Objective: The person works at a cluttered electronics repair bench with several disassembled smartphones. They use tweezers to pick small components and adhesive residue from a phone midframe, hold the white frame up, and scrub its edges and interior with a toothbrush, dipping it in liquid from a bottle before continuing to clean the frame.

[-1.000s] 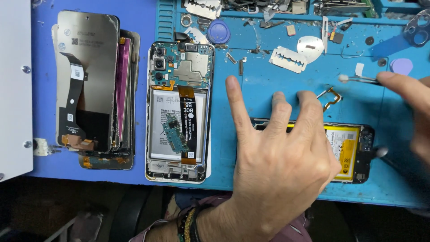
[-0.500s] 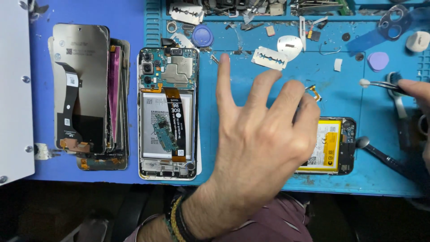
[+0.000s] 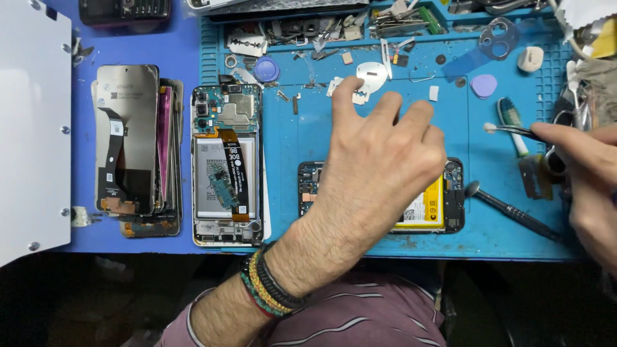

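Fingers [image 3: 405, 115] of the left hand [image 3: 379, 167] curl loosely, empty, over an opened phone with yellow battery [image 3: 427, 209]. At three o'clock, the right hand [image 3: 588, 173] pinches tweezers [image 3: 520, 132] gripping a cotton wad [image 3: 490, 128].

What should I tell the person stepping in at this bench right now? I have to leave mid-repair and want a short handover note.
Left hand: empty, fingers spread, hovering over the opened phone with the yellow battery on the blue mat.
Right hand: holds tweezers gripping a small white swab, off to the right of that phone.
Second opened phone lies left of it, orange flex cable exposed. Stack of screens lies further left. A black metal tool lies right of the yellow-battery phone.
Done: both phones have their backs off.
Left: neither phone is closed up; loose small parts lie across the mat's top.
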